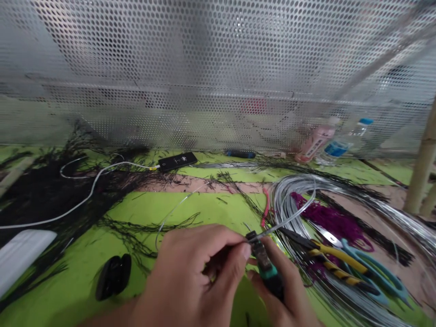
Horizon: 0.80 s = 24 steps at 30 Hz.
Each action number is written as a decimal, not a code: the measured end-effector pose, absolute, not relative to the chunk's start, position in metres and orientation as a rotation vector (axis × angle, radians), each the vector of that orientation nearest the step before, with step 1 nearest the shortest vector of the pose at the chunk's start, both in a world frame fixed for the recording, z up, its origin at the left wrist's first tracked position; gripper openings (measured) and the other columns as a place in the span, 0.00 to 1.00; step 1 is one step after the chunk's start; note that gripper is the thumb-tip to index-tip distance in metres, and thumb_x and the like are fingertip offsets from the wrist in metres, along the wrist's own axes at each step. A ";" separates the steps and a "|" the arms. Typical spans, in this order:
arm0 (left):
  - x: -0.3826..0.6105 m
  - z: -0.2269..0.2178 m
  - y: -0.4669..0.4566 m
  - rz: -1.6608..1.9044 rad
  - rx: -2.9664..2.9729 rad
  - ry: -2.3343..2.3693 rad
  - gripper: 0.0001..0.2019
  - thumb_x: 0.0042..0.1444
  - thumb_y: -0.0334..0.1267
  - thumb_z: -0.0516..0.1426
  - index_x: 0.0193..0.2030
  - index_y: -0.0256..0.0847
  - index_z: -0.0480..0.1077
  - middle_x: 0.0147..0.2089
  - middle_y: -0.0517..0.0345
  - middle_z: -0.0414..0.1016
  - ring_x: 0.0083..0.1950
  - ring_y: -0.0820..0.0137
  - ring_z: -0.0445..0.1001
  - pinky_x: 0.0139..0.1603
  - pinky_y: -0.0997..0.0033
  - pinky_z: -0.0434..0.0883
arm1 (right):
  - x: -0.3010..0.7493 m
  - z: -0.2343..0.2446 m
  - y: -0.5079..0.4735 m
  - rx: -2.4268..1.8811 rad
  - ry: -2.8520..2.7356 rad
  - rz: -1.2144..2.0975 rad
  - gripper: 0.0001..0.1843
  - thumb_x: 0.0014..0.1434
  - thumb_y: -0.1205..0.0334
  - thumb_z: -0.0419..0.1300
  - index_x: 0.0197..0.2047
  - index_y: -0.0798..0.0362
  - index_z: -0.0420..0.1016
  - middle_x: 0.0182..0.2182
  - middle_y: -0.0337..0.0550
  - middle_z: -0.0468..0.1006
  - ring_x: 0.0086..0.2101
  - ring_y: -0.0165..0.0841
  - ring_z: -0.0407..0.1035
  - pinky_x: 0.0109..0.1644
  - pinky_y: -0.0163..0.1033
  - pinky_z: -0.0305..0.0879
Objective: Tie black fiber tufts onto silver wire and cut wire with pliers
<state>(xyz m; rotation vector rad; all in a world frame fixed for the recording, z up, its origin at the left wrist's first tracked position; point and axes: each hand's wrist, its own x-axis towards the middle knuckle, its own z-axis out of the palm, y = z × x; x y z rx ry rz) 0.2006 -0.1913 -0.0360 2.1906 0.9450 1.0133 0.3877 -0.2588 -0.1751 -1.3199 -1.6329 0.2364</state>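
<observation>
My left hand is closed in a pinch low in the middle, thumb and fingers pressed on a thin silver wire where it meets the tool's jaws. In my right hand I grip small teal-handled pliers, whose dark jaws point up and left at the wire. That wire runs right into a big coil of silver wire. Yellow-and-black pliers and teal scissors lie on the coil just right of my hands.
Black fibre strands cover the left of the green table. A white cable leads to a black phone. A white device, a black case, purple threads, two bottles and a perforated metal screen are around.
</observation>
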 end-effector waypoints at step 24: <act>0.197 -0.044 -0.190 0.929 2.314 0.967 0.09 0.65 0.31 0.55 0.33 0.43 0.70 0.24 0.70 0.72 0.23 0.81 0.69 0.23 0.81 0.61 | 0.379 -0.142 -0.249 -1.377 -1.622 0.415 0.17 0.58 0.61 0.55 0.51 0.48 0.72 0.38 0.45 0.80 0.37 0.42 0.77 0.39 0.41 0.75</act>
